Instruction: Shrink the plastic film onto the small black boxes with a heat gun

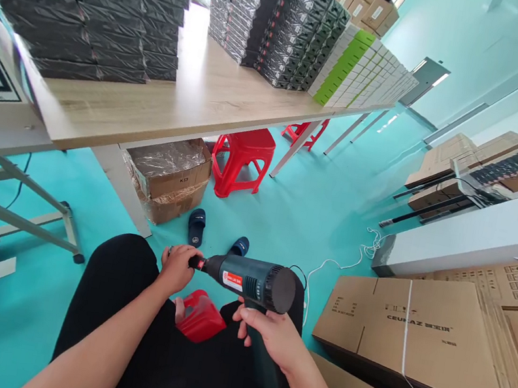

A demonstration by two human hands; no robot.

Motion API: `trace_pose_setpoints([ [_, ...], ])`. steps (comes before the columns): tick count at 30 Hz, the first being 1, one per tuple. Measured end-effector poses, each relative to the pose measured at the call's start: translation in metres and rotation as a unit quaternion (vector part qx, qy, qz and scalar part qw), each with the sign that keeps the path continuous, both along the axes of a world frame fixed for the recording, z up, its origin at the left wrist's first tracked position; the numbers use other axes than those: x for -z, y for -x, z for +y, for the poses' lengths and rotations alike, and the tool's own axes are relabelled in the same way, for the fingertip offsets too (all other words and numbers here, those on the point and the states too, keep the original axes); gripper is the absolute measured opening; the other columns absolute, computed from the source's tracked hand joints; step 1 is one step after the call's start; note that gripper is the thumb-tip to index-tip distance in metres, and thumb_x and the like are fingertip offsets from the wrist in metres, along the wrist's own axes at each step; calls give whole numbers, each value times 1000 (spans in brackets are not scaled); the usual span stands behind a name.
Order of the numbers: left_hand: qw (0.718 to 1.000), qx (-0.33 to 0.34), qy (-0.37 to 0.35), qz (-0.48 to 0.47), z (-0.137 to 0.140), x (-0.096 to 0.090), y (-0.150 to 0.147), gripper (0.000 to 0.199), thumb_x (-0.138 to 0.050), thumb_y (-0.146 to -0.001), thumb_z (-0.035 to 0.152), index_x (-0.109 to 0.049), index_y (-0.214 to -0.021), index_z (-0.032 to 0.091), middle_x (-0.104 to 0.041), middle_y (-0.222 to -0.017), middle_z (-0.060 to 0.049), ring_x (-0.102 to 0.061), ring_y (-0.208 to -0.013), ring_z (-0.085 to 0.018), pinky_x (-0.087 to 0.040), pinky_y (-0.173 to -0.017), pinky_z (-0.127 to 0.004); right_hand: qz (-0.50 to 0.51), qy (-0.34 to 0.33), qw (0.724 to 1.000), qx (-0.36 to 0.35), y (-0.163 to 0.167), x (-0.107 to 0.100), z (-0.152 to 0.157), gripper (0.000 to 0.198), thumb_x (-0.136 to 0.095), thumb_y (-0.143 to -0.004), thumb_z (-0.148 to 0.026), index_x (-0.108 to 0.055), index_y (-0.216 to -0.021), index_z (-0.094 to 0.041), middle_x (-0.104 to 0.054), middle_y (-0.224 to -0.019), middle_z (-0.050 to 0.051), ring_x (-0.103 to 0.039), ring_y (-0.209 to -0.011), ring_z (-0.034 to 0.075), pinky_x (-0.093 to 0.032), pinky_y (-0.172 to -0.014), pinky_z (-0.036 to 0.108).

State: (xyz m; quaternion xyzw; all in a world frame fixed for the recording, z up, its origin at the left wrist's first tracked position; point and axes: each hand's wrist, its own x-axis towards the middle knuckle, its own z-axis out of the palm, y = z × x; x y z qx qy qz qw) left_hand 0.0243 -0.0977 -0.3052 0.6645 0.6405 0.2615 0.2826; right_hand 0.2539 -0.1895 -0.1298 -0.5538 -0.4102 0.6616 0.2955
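Across my lap lies a dark green heat gun (pixel 245 279) with a black rear cap and a red-and-white label. My right hand (pixel 271 336) is closed around its handle, just under the body. The nozzle points left, toward my left hand (pixel 178 268), whose curled fingers grip a small dark piece with a red mark (pixel 198 262) at the nozzle's tip. Fingers hide most of that piece, so I cannot tell its kind. Between my dark-trousered legs, below the gun, shows a red plastic part (pixel 201 318), slightly blurred.
Ahead, a wooden-topped table (pixel 195 100) bears stacks of black wrapped packs (pixel 92 0) and white-and-green boxes (pixel 354 71). Under it are a carton (pixel 176 183) and a red stool (pixel 246 152). Slippers (pixel 196 226) lie on the floor. Flattened cartons (pixel 419 333) are piled at right, near a white cable (pixel 341 264).
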Motion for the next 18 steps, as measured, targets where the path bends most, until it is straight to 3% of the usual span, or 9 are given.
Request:
trace_pose_setpoints([
  [3, 992, -24, 52, -110, 5, -4, 5, 46, -47, -56, 4, -65, -94, 23, -64, -103, -4, -53, -99, -24, -35, -94, -41, 23, 23, 999, 37, -11, -2, -2, 29, -63, -78, -33, -66, -99, -13, -67, -87, 9, -59, -64, 16, -48, -54, 29],
  [5, 975, -49, 84, -200, 7, -8, 9, 43, -49, -58, 9, -64, -97, 19, -64, -95, -3, -56, -86, -21, -43, -80, -33, 11, 26, 995, 96, -23, -1, -3, 32, -64, -78, -35, -65, -100, -13, -67, -86, 9, -59, -66, 17, -48, -55, 29],
  [10, 944, -87, 96, -304, 8, -13, 12, 43, -51, -59, 15, -63, -100, 19, -60, -81, 2, -48, -62, -13, -39, -59, -24, 25, 55, 986, 158, -53, 5, -9, 33, -63, -78, -37, -64, -101, -13, -67, -82, 9, -61, -67, 19, -48, -54, 29],
  [18, 951, -57, 103, -287, 8, -14, 8, 43, -48, -59, 13, -63, -98, 20, -57, -82, 1, -42, -62, -12, -34, -57, -23, 51, 86, 988, 116, -50, 10, -20, 34, -64, -75, -35, -64, -99, -11, -67, -80, 10, -62, -63, 20, -47, -52, 30],
])
